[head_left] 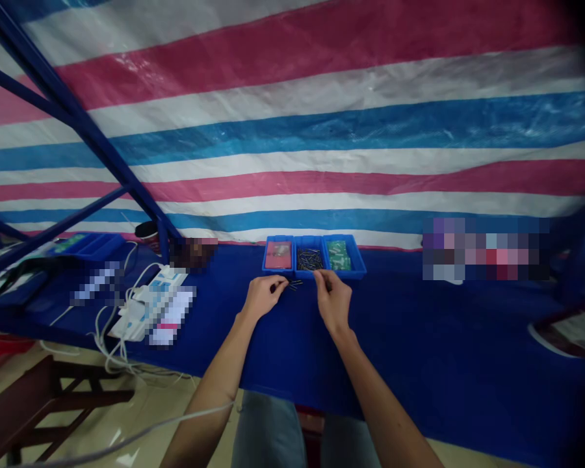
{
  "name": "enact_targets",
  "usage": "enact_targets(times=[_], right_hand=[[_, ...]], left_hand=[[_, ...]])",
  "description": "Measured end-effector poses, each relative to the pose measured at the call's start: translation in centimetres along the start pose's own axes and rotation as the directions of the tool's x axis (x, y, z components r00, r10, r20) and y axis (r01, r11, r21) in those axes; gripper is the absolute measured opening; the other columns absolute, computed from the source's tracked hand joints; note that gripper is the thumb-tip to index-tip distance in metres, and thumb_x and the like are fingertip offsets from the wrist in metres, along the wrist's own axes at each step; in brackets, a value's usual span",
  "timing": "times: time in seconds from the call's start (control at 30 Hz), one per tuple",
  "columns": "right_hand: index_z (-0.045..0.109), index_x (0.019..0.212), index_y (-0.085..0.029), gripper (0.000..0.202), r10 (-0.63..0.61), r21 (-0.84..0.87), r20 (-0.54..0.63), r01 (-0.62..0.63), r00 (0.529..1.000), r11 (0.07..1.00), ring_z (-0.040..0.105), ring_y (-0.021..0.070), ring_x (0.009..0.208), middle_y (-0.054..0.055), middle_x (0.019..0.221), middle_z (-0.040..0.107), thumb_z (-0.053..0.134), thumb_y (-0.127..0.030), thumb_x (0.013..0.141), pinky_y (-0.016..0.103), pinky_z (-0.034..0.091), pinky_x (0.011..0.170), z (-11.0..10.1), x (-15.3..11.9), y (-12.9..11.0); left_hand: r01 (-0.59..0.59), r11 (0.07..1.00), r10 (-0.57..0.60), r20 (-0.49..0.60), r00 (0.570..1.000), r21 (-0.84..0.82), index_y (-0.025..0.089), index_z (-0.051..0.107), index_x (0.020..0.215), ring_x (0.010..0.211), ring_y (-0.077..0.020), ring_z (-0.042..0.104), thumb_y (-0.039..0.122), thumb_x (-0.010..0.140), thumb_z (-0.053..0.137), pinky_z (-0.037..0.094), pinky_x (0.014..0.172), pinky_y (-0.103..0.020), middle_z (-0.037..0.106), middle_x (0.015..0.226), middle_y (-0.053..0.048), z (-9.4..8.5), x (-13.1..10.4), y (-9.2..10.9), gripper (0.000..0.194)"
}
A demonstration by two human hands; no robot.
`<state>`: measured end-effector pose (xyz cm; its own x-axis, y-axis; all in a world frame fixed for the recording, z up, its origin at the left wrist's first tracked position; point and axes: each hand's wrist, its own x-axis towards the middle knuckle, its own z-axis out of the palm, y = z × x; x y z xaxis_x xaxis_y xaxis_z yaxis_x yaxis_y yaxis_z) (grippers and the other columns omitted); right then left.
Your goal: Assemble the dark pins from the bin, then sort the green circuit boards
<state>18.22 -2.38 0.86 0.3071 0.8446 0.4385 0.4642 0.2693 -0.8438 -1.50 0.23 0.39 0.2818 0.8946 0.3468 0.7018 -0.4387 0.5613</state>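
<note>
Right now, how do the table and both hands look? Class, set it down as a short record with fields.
surface: blue table
backdrop: striped sheet
left tray: pink contents
middle tray: small dark pins
right tray: green contents
left hand: beside loose pins
right hand: near middle tray; grip unclear

Makeshift workshop — striped tarp (292, 182) wall, blue table (419, 338), parts bins (357, 263)

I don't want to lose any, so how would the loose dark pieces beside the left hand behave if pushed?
The loose dark pieces look thin and straight, so probably stiff. Lying on the flat blue table, they could skid or roll apart. Each is so slender that a brush from the left hand might shift it.
</note>
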Motion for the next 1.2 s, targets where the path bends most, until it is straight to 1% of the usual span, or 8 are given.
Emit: enact_targets(times=[0.07,0.17,0.23,0.43,0.6,0.93,1.07,1.2], right_hand=[[0.069,0.096,-0.015,0.041,0.003,-0.025,-0.044,-0.005,0.999,1.0,0.053,0.0147,0.053,0.001,0.062,0.062,0.048,-0.05,0.097,0.025,0.039,0.057,-0.1,1.4,-0.4],[0.068,0.11,-0.017,0.037,-0.053,-0.071,0.045,0.056,0.998,0.996,0.056,0.016,0.053,0.0,0.062,0.063,0.049,-0.045,0.097,0.026,0.04,0.058,-0.1,3.2,-0.6],[0.067,0.113,-0.017,0.035,-0.087,-0.097,0.081,0.095,0.993,0.991,0.057,0.0164,0.054,0.001,0.064,0.063,0.047,-0.042,0.097,0.026,0.04,0.057,-0.1,3.4,-0.3],[0.069,0.102,-0.019,0.03,-0.164,-0.146,0.262,0.207,0.951,0.967,0.054,0.0141,0.051,-0.001,0.06,0.059,0.045,-0.036,0.098,0.025,0.036,0.055,0.4,0.5,2.0],[0.07,0.099,-0.021,0.027,-0.143,-0.161,0.429,0.231,0.892,0.96,0.055,0.0146,0.052,-0.001,0.061,0.062,0.045,-0.034,0.096,0.025,0.033,0.055,0.7,-0.5,2.9],[0.07,0.1,-0.025,0.019,-0.078,-0.201,0.51,0.206,0.857,0.958,0.058,0.0149,0.057,-0.003,0.065,0.064,0.054,-0.034,0.094,0.026,0.033,0.055,0.7,-0.5,3.2],[0.069,0.104,-0.025,0.021,-0.099,-0.18,0.507,0.217,0.856,0.959,0.061,0.0156,0.062,-0.002,0.069,0.066,0.056,-0.038,0.094,0.025,0.036,0.057,0.6,-0.6,3.0],[0.07,0.101,-0.025,0.019,-0.16,-0.13,0.503,0.258,0.849,0.957,0.065,0.017,0.072,0.001,0.082,0.071,0.054,-0.035,0.096,0.026,0.042,0.064,0.5,-0.7,2.9]], left_hand=[[0.05,0.996,-0.053,0.031,0.998,0.073,0.023,0.077,0.096,0.06,-0.0119,0.06,0.034,0.092,0.06,0.04,0.064,-0.022,0.069,0.066,0.0,-0.1,0.1,0.0,0.021],[0.09,0.987,-0.1,0.069,0.993,0.136,0.026,0.078,0.098,0.06,-0.0114,0.06,0.036,0.09,0.062,0.037,0.062,-0.021,0.067,0.064,0.001,-0.1,0.1,0.1,0.02],[0.096,0.984,-0.111,0.097,0.989,0.152,0.028,0.078,0.1,0.062,-0.0117,0.061,0.037,0.089,0.063,0.036,0.062,-0.022,0.067,0.065,0.002,0.0,0.2,0.1,0.021],[0.059,0.984,-0.088,0.17,0.981,0.166,0.032,0.077,0.103,0.064,-0.0117,0.061,0.038,0.09,0.062,0.037,0.063,-0.022,0.068,0.068,0.003,0.0,0.0,0.0,0.021],[0.017,0.989,-0.04,0.157,0.987,0.145,0.031,0.078,0.101,0.065,-0.0136,0.062,0.037,0.09,0.063,0.039,0.063,-0.023,0.071,0.07,0.002,0.2,-0.1,-0.2,0.019],[-0.002,0.995,-0.012,0.135,0.991,0.102,0.028,0.077,0.096,0.063,-0.0125,0.06,0.035,0.092,0.061,0.038,0.064,-0.022,0.069,0.071,0.003,0.5,-0.2,-0.4,0.018],[-0.012,0.997,0.001,0.142,0.99,0.077,0.026,0.075,0.099,0.062,-0.0123,0.058,0.035,0.095,0.056,0.037,0.063,-0.022,0.066,0.069,0.002,0.3,-0.2,-0.2,0.021],[-0.042,0.999,0.037,0.146,0.989,0.034,0.024,0.074,0.101,0.063,-0.0121,0.058,0.035,0.096,0.054,0.039,0.065,-0.021,0.066,0.07,0.002,0.0,-0.3,0.1,0.023]])
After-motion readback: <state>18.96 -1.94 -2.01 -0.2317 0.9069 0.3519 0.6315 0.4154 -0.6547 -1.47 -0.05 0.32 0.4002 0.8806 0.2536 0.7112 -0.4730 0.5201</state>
